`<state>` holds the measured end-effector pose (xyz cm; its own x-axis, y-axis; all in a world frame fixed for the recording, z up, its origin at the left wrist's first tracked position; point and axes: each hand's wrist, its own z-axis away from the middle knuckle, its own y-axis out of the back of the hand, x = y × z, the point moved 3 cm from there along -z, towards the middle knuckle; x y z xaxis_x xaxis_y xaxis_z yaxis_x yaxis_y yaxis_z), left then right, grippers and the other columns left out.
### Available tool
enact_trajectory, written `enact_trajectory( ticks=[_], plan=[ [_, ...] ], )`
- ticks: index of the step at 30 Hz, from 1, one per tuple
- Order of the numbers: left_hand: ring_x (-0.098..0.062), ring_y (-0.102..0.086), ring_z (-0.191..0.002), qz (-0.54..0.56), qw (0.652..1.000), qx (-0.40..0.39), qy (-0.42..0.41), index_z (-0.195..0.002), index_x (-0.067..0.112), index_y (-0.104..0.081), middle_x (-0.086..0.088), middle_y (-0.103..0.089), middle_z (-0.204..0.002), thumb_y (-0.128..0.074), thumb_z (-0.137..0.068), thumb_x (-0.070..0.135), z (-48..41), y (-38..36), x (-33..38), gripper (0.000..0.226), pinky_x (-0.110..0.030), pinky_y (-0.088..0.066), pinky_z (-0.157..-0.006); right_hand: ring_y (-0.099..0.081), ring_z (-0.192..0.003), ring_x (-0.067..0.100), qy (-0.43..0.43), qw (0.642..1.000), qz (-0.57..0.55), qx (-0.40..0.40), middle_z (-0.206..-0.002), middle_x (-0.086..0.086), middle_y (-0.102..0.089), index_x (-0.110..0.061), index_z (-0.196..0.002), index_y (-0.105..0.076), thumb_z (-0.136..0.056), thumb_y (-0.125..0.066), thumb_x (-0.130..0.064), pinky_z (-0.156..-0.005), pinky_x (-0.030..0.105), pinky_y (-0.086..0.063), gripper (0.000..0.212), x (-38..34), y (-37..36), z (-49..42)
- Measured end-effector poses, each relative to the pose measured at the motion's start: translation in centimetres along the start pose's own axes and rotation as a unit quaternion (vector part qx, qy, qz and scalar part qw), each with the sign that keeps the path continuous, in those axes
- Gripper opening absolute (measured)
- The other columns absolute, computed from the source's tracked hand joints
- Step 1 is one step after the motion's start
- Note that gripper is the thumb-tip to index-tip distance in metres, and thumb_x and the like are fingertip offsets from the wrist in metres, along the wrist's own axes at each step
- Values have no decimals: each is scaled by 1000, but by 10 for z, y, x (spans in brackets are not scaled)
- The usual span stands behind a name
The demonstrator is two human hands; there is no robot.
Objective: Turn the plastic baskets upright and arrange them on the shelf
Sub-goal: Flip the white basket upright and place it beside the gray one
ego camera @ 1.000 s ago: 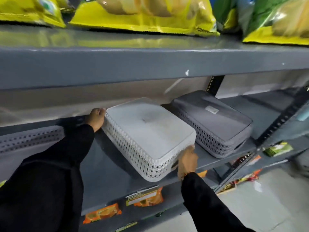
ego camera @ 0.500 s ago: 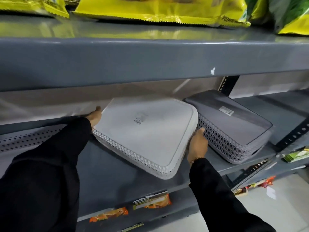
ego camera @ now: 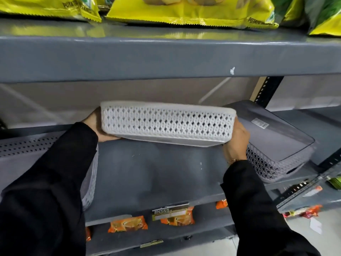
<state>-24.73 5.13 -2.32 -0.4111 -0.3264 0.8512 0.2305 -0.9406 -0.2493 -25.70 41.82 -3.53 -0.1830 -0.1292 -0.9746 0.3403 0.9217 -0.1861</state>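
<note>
Grey metal shelf (ego camera: 147, 174) bare beneath white basket (ego camera: 166, 124).

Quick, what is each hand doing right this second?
Left hand: closed on the left end of the white basket, held above the shelf.
Right hand: closed on the basket's right end.

Both arms extended forward, black sleeves down to the wrists. Left hand (ego camera: 96, 126) cupped around the left end of the white basket (ego camera: 166, 124), fingers underneath. Right hand (ego camera: 237, 143) clamped on the right end, thin bracelet at the wrist. Two-handed grip, hands roughly level, basket off the shelf.
</note>
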Motion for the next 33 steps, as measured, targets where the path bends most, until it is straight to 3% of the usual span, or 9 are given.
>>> enact_trajectory(
  ticks=[3,5,8,11,14,18,23,29,33],
  plan=[
    [-19,-69,-45,-82,995,51,-28,-76,2,-64,-19,-62,-74,-42,-92,12,10,-1,-3,28,-31,-56,-52,-60,-64,10,-76,994,-64,-37,-64,-7,-67,-22,-65,-75,-88,-60,-23,-64,26,-45,27,0,15,1],
    [-22,-67,-47,-144,986,78,-24,-105,-3,-54,-21,-57,-84,-38,-95,-3,20,0,-4,18,-27,-56,-43,-67,-61,8,-108,990,-71,-54,-66,-10,-74,-21,-68,-77,-88,-62,-21,-60,23,-51,25,0,26,4],
    [-20,-68,-44,-241,966,96,-10,-104,-7,-54,-23,-60,-82,-45,-91,-12,37,6,-8,16,-22,-56,-40,-71,-68,18,-138,987,-44,-66,-73,-2,-77,-12,-78,-74,-90,-55,-11,-62,27,-57,22,1,40,11],
    [-21,-68,-62,-351,923,159,-2,-103,-12,-61,-21,-67,-88,-59,-83,-14,54,12,-13,20,-27,-62,-63,-60,-72,24,-118,987,44,-95,-69,8,-69,1,-71,-67,-88,-52,-1,-74,35,-50,23,1,48,19],
    [-27,-66,-76,-410,887,211,10,-108,-12,-60,-19,-67,-100,-62,-80,-14,65,15,-22,29,-43,-54,-93,-68,-91,25,-116,975,145,-123,-91,13,-74,1,-73,-72,-86,-55,1,-96,38,-49,21,4,45,22],
    [-32,-70,-99,-549,793,263,17,-106,-9,-67,-23,-71,-107,-69,-76,-4,82,12,-36,30,-42,-55,-93,-68,-98,25,-119,955,239,-127,-100,10,-75,-6,-73,-75,-82,-59,0,-102,42,-48,19,21,46,23],
    [-31,-63,-109,-693,643,326,6,-112,-6,-61,-19,-67,-116,-51,-89,2,94,-7,-51,26,-33,-51,-87,-69,-90,22,-122,949,267,-115,-90,2,-74,-20,-68,-73,-82,-64,-4,-97,42,-52,23,30,52,25],
    [-33,-59,-114,-704,609,365,-7,-119,-7,-55,-23,-61,-121,-46,-94,4,98,-21,-58,29,-37,-50,-91,-69,-93,28,-123,944,275,-134,-94,12,-76,-15,-71,-73,-82,-65,-5,-97,45,-52,17,32,54,23],
    [-35,-61,-110,-717,584,380,-11,-117,-5,-59,-21,-63,-117,-47,-92,1,101,-34,-64,28,-40,-53,-85,-69,-94,25,-112,949,263,-132,-100,13,-75,-4,-91,-75,-83,-67,-9,-97,44,-52,12,30,59,26]
  ],
)
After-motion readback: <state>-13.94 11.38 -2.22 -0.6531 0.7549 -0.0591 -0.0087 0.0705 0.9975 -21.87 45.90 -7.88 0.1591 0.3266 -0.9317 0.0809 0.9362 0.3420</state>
